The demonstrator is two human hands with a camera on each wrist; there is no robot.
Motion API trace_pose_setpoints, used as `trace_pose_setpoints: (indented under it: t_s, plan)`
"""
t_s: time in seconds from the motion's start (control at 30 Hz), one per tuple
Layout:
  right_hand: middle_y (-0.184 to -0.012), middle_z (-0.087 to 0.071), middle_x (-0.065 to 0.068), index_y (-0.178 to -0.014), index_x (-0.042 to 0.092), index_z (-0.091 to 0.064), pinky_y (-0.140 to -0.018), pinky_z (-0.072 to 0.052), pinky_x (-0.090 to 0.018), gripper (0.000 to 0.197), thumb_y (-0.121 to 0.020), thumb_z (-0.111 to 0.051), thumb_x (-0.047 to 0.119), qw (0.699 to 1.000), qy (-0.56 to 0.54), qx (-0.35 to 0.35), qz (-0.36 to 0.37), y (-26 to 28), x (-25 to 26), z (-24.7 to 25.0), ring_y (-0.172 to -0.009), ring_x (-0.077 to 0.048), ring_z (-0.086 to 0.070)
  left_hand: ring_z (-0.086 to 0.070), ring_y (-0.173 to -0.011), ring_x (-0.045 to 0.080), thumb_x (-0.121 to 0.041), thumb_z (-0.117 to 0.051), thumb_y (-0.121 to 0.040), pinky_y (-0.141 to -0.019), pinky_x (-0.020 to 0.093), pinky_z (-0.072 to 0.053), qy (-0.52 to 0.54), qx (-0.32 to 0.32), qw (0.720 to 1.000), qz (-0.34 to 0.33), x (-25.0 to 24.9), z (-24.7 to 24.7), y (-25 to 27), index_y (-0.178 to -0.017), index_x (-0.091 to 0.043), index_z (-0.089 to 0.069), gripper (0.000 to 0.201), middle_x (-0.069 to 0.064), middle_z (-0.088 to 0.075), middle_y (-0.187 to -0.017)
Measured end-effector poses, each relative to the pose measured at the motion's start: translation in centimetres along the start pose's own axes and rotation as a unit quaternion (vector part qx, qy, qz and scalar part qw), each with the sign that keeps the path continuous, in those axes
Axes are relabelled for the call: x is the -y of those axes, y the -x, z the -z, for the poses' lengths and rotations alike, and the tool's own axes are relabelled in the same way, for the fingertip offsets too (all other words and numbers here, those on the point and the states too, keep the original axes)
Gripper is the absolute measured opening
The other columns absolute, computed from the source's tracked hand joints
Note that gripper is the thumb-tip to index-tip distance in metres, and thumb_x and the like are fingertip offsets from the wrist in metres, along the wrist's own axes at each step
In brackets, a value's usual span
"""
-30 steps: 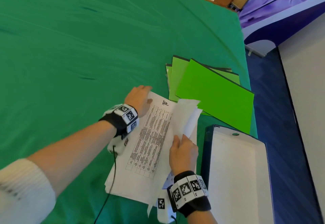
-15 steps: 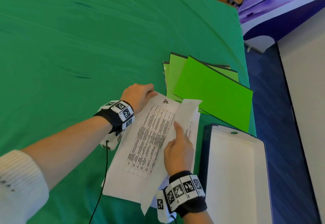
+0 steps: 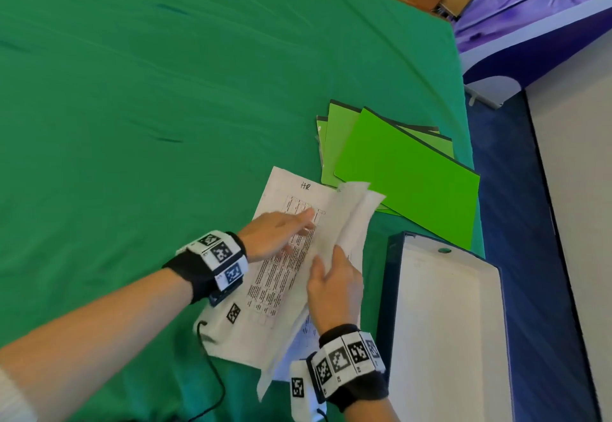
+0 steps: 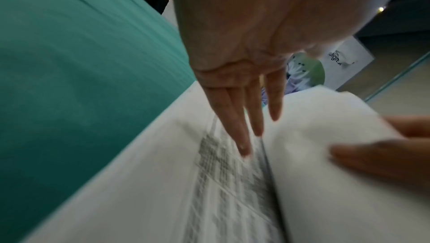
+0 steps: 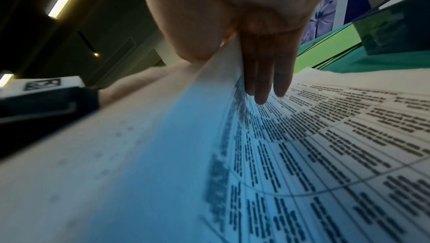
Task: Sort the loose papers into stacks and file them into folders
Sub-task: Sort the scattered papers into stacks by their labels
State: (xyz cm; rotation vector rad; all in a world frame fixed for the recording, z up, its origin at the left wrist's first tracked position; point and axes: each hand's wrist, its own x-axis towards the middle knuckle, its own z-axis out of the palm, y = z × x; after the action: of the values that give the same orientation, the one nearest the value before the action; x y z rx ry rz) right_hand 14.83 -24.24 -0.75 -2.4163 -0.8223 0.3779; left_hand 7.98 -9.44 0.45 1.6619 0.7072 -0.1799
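Green cloth (image 3: pixel 165 90) over the table, lying flat with slight creases. Left hand (image 3: pixel 275 231) laid on the printed sheet (image 3: pixel 281 276), fingers (image 4: pixel 235 129) straight and slightly spread, tips pressing the table of text, nothing gripped. Sheet marked "HR" at its top edge, uppermost on a loose pile of papers (image 3: pixel 251 342) near the table's near edge, corners fanned and not squared. Right hand (image 3: pixel 334 284) just beside the left, thumb above and fingers (image 5: pixel 265 74) below the lifted leaves (image 3: pixel 351 219), pinching them so they curl up and away from the pile; number of leaves in the pinch not determinable. Green folders (image 3: pixel 404 180) overlapping one another beyond the papers, closed, touching or nearly touching the raised leaves. Open box file (image 3: pixel 443 339) at far right, white interior showing, nothing visible inside. Judged step: leafing through the pile to read headings for sorting; no separate stacks formed yet, nothing filed, so task judged at an early stage. To do it well: keep flat pressure with the left so the lower sheets do not slide on the cloth; lift by the edge only, one leaf at a time, to avoid creasing; read each heading before release; set like with like on open cloth to the left, clear of the folders. Risk: bent leaves folding permanently if pinched harder
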Motion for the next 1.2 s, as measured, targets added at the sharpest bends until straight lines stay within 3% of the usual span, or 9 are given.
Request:
trace_pose_setpoints:
  t_s: [0.13, 0.23, 0.33, 0.43, 0.63, 0.83, 1.0, 1.13, 1.2]
  plan:
    - [-0.074, -0.057, 0.005, -0.152, 0.031, -0.018, -0.063, -0.046, -0.028, 0.069, -0.094, -0.054, 0.016, 0.998, -0.025, -0.036, -0.042, 0.3, -0.4, 1.1, -0.067, -0.017, -0.059, -0.050, -0.128, 0.023, -0.030, -0.055, -0.097, -0.109, 0.040, -0.041, -0.246, -0.176, 0.953, -0.033, 0.7, 3.7, -4.2, -0.140, -0.018, -0.046, 0.046, 0.004, -0.050, -0.144]
    - [-0.070, -0.057, 0.009, -0.150, 0.045, 0.004, -0.059, -0.049, -0.025, 0.085, -0.094, -0.054, 0.017, 0.997, -0.056, -0.044, -0.017, 0.5, -0.7, 1.7, -0.060, -0.009, -0.058, -0.052, -0.125, 0.028, -0.018, -0.057, -0.096, -0.105, 0.041, -0.044, -0.344, -0.179, 0.922, -0.026, 0.7, 6.5, -6.9, -0.139, -0.016, -0.050, 0.043, 0.008, -0.055, -0.138]
    - [-0.071, -0.061, 0.006, -0.148, 0.034, -0.031, -0.060, -0.048, -0.023, 0.062, -0.094, -0.053, 0.012, 0.999, -0.033, -0.023, 0.000, 0.0, -1.5, 1.7, -0.058, -0.008, -0.055, -0.058, -0.108, 0.026, -0.022, -0.061, -0.094, -0.094, 0.041, -0.049, -0.375, -0.191, 0.905, -0.055, 1.0, 7.4, -8.1, -0.117, -0.018, -0.065, 0.024, 0.005, -0.064, -0.116]
    - [-0.080, -0.070, 0.002, -0.107, 0.028, -0.070, -0.061, -0.048, -0.023, 0.027, -0.092, -0.057, 0.011, 0.999, -0.040, 0.004, -0.024, -0.6, -1.9, 1.9, -0.057, -0.005, -0.054, -0.057, -0.096, 0.021, -0.028, -0.061, -0.094, -0.087, 0.037, -0.047, -0.369, -0.237, 0.891, -0.114, 1.2, 7.2, -8.4, -0.097, -0.017, -0.066, 0.012, -0.001, -0.064, -0.099]
    - [-0.087, -0.068, 0.010, -0.096, 0.022, -0.075, -0.075, -0.045, -0.019, 0.023, -0.089, -0.063, 0.040, 0.995, -0.054, 0.002, -0.086, -1.3, -1.0, 2.5, -0.082, -0.006, -0.061, -0.048, -0.092, 0.015, -0.039, -0.047, -0.100, -0.088, 0.035, -0.035, -0.439, -0.251, 0.847, -0.162, 1.1, 6.8, -8.7, -0.096, -0.021, -0.061, 0.023, -0.007, -0.063, -0.097]
    - [-0.092, -0.071, 0.006, -0.098, 0.022, -0.074, -0.075, -0.048, -0.022, 0.028, -0.090, -0.060, 0.045, 0.997, -0.031, -0.009, -0.075, -0.9, -1.1, 2.0, -0.083, -0.009, -0.061, -0.058, -0.106, 0.022, -0.032, -0.054, -0.096, -0.091, 0.038, -0.040, -0.441, -0.291, 0.810, -0.253, 0.2, 6.3, -8.4, -0.098, -0.018, -0.071, 0.022, -0.004, -0.064, -0.127]
    - [-0.100, -0.072, 0.004, -0.105, 0.023, -0.073, -0.083, -0.051, -0.027, 0.039, -0.089, -0.057, 0.054, 0.998, -0.019, -0.003, -0.061, -0.6, -1.4, 1.7, -0.091, -0.011, -0.063, -0.045, -0.053, 0.015, -0.050, -0.028, -0.101, -0.053, 0.028, -0.039, -0.282, -0.261, 0.915, -0.123, -1.5, 4.8, -6.0, -0.106, -0.009, -0.053, 0.049, -0.002, -0.051, -0.067]
    - [-0.098, -0.072, 0.005, -0.103, 0.026, -0.073, -0.085, -0.053, -0.032, 0.055, -0.084, -0.048, 0.071, 0.998, -0.022, -0.009, -0.063, -0.3, -1.3, 1.3, -0.092, -0.012, -0.064, -0.058, -0.117, 0.026, -0.065, -0.028, -0.094, -0.096, 0.037, -0.048, -0.084, -0.085, 0.993, -0.002, 0.0, 3.3, -2.6, -0.146, -0.005, -0.033, 0.079, 0.016, -0.052, -0.138]
    - [-0.095, -0.072, 0.007, -0.100, 0.027, -0.074, -0.083, -0.053, -0.032, 0.056, -0.083, -0.047, 0.073, 0.998, -0.032, -0.016, -0.058, -0.2, -1.1, 1.2, -0.090, -0.011, -0.064, -0.064, -0.106, 0.023, -0.053, -0.046, -0.095, -0.085, 0.037, -0.056, -0.049, -0.044, 0.998, -0.002, 2.1, 2.6, -1.3, -0.133, -0.009, -0.045, 0.058, 0.010, -0.059, -0.130]
